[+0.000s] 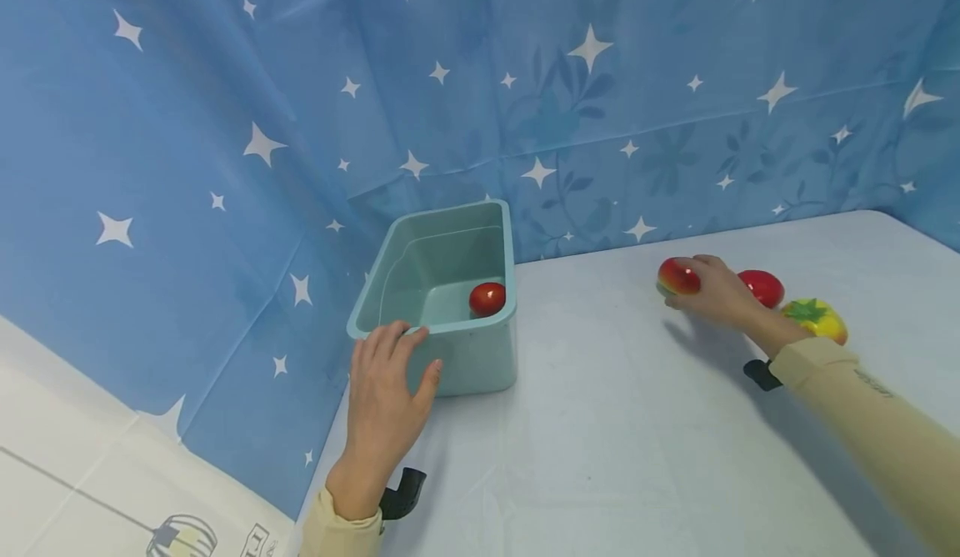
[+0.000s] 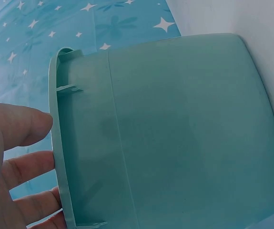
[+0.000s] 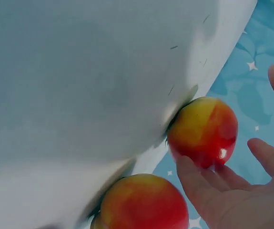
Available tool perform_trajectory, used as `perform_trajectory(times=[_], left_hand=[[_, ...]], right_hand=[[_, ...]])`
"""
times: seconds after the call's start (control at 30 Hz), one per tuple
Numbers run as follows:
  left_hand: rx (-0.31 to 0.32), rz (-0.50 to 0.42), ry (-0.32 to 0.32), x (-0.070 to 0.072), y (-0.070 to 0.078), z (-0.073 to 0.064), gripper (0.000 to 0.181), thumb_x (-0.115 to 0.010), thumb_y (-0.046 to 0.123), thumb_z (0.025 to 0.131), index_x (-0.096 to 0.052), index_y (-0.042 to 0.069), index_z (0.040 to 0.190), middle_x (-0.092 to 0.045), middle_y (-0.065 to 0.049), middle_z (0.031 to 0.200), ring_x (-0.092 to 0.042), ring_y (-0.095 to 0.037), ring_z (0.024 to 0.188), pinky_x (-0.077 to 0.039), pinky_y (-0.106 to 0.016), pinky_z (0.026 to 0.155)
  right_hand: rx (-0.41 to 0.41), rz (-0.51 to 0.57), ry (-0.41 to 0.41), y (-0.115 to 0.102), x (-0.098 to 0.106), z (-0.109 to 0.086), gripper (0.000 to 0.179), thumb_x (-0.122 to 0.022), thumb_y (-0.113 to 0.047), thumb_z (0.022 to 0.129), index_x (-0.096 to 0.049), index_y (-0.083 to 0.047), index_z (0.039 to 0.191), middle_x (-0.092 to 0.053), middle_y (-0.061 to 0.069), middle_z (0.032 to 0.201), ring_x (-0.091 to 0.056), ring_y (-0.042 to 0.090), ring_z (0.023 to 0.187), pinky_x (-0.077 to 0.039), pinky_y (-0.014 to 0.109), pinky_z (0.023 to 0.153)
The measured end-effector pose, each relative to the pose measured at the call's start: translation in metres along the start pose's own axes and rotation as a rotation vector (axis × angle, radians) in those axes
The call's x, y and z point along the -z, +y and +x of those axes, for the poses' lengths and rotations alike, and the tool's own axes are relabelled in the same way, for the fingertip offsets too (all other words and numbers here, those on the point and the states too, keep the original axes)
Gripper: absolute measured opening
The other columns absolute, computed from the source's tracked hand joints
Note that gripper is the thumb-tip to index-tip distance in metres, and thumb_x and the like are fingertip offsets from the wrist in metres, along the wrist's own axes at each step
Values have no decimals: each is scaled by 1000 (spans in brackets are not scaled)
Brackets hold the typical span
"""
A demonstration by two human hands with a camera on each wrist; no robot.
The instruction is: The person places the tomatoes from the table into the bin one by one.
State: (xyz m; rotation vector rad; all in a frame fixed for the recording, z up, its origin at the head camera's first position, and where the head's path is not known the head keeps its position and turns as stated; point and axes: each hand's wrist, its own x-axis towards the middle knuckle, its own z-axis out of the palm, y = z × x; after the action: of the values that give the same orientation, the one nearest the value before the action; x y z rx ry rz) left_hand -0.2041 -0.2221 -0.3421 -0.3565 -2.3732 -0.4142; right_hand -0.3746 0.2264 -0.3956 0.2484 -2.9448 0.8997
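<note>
My left hand rests at the near rim of a pale green plastic bin. In the left wrist view its relaxed fingers and thumb are right at the rim, spread and not curled round it. A red, shiny round fruit lies inside the bin. At the right, my right hand reaches to a red-and-yellow fruit on the table. Its extended fingertips touch the fruit's side in the right wrist view, while the thumb stands apart from it.
Behind the right hand lie a red fruit and a yellow fruit with a green leafy top. The white table meets a blue star-patterned curtain at the back and left.
</note>
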Motion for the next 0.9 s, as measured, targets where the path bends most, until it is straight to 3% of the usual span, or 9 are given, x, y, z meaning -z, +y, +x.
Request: perform_trajectory(times=[0.43,0.9], left_hand=[[-1,1,-6,0,1,2,42,-77,18,85,-66,7,123,-57,-12,128,-45,-33,126,-22,-62,112],[10,4,-8,-1,2,1,43,-77,18,85,-65,7,124,-57,-12,128,-45,-32,126,-21,-62,113]], right_hand=[[-63,-15,30,13,0,17,79,-79,-28,81,-38,-3,144,-27,34,133,-33,52,116,-50,64,79],[-93,6,52,15,-8,29,82,-79,-13,79,-31,0,144,-30,34,132,-33,54,117,-47,66,86]])
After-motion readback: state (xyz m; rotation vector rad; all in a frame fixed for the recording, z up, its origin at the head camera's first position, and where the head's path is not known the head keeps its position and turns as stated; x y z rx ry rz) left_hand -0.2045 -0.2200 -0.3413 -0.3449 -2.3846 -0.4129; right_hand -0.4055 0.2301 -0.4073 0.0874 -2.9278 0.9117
